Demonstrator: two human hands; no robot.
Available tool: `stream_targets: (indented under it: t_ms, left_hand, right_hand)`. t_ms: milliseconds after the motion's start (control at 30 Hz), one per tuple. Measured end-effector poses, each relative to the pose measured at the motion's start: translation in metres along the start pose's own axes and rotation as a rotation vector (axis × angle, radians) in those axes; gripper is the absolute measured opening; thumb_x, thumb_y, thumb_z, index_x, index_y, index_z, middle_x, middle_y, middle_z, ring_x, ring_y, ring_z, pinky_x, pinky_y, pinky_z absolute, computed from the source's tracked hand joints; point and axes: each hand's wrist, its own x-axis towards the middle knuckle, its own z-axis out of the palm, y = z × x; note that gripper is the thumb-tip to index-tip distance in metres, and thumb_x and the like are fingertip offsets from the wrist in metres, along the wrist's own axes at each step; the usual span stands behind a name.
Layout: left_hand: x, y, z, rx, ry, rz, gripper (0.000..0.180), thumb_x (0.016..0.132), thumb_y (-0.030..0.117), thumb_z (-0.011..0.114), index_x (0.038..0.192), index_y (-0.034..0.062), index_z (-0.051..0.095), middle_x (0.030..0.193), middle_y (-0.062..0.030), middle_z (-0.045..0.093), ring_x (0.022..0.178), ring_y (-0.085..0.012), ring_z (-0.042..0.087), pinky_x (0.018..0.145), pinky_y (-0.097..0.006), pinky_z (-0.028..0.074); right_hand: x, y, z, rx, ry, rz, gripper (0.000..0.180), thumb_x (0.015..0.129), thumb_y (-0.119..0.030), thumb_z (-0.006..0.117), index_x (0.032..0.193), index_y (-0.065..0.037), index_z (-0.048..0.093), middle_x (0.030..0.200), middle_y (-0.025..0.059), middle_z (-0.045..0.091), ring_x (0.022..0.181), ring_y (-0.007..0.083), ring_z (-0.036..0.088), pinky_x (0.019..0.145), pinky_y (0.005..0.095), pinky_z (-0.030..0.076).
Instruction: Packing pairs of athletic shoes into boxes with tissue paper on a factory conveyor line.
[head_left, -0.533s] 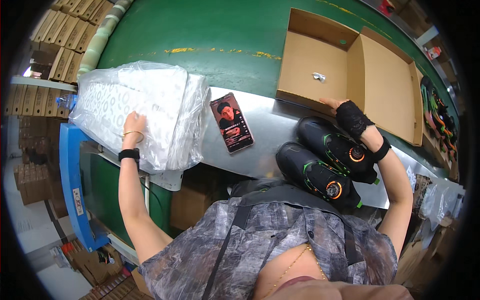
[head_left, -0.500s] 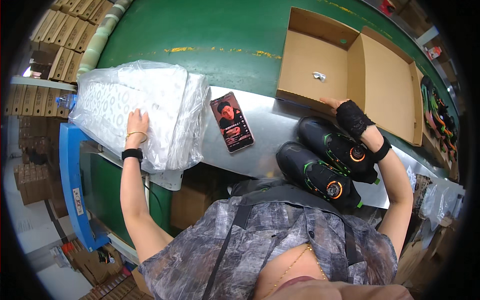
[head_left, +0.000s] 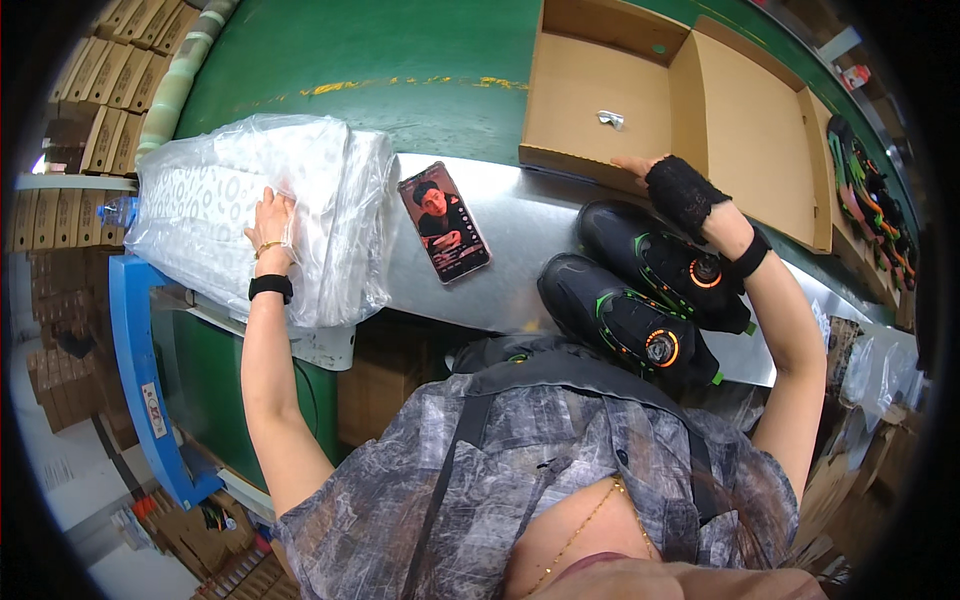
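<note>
My left hand (head_left: pixel 271 222) lies on a stack of white patterned tissue paper (head_left: pixel 225 200) in a clear plastic bag, its fingers apart. My right hand (head_left: pixel 684 194), in a black fingerless lace glove, rests at the front wall of an open brown shoebox (head_left: pixel 595 172), fingers stretched out. One small silvery-white item (head_left: pixel 610 119) sits inside the box. Just below the glove, two black shoes with green trim stand side by side: a nearer shoe (head_left: pixel 600 310) and a farther shoe (head_left: pixel 640 250), each with an orange-ringed dial.
Between the paper and the shoes, a phone (head_left: pixel 445 222) lies on the metal strip (head_left: pixel 510 270) of the green table (head_left: pixel 400 50). More shoes (head_left: pixel 872 210) are lined up at the far right. A blue frame (head_left: pixel 150 380) stands at the left, with stacked boxes (head_left: pixel 110 70) behind.
The view has shifted, so the table things sit farther left and higher. My left hand has slid slightly right over the paper. My right hand stays at the box's front wall.
</note>
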Motion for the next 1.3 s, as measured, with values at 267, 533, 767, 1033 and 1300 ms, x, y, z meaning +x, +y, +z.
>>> stream_targets:
  t_ms: [267, 533, 767, 1033, 1300]
  left_hand:
    - [0.004, 0.013, -0.016, 0.073, 0.209, -0.070, 0.027, 0.084, 0.024, 0.034, 0.090, 0.0113, 0.056, 0.085, -0.0171, 0.060, 0.073, -0.0376, 0.057, 0.071, -0.046, 0.045]
    - [0.007, -0.075, -0.141, -0.227, 1.018, -0.311, 0.030, 0.086, 0.025, 0.039, 0.083, 0.0023, 0.057, 0.081, -0.0193, 0.060, 0.074, -0.0377, 0.056, 0.064, -0.043, 0.044]
    - [-0.042, 0.075, -0.214, -1.172, 0.768, 0.416, 0.025, 0.087, 0.019, 0.048, 0.096, -0.0019, 0.058, 0.086, -0.0037, 0.059, 0.076, -0.0106, 0.053, 0.069, -0.024, 0.043]
    - [-0.044, 0.239, -0.206, -1.398, 0.343, 0.723, 0.022, 0.088, 0.020, 0.048, 0.085, -0.0013, 0.055, 0.070, 0.0002, 0.052, 0.060, -0.0032, 0.044, 0.052, -0.016, 0.035]
    - [-0.050, 0.301, -0.211, -1.547, -0.104, 0.704, 0.030, 0.088, 0.024, 0.045, 0.097, -0.0045, 0.045, 0.084, -0.0133, 0.058, 0.067, -0.0187, 0.061, 0.058, -0.028, 0.052]
  right_hand:
    - [-0.007, 0.003, -0.008, -0.038, -0.026, 0.068, 0.034, 0.078, 0.000, 0.040, 0.111, -0.003, 0.050, 0.098, 0.0214, 0.056, 0.092, 0.0323, 0.055, 0.079, 0.0377, 0.043]
    - [-0.003, 0.011, -0.004, -0.050, -0.016, 0.037, 0.032, 0.080, -0.003, 0.038, 0.111, -0.003, 0.048, 0.097, 0.0219, 0.056, 0.092, 0.0327, 0.055, 0.078, 0.0377, 0.044]
    - [0.011, -0.007, -0.009, -0.257, -0.019, 0.004, 0.034, 0.079, -0.008, 0.047, 0.113, -0.004, 0.046, 0.096, 0.0237, 0.055, 0.092, 0.0345, 0.054, 0.077, 0.0385, 0.044]
    - [-0.004, -0.104, -0.033, 0.647, -0.003, -0.294, 0.079, 0.068, -0.047, 0.066, 0.121, 0.004, 0.036, 0.110, 0.0242, 0.050, 0.101, 0.0278, 0.051, 0.086, 0.0339, 0.041]
    - [0.013, -0.088, -0.053, 1.241, 0.474, -0.061, 0.052, 0.076, -0.024, 0.064, 0.117, -0.002, 0.041, 0.096, 0.0091, 0.053, 0.079, 0.0155, 0.057, 0.067, 0.0269, 0.048]
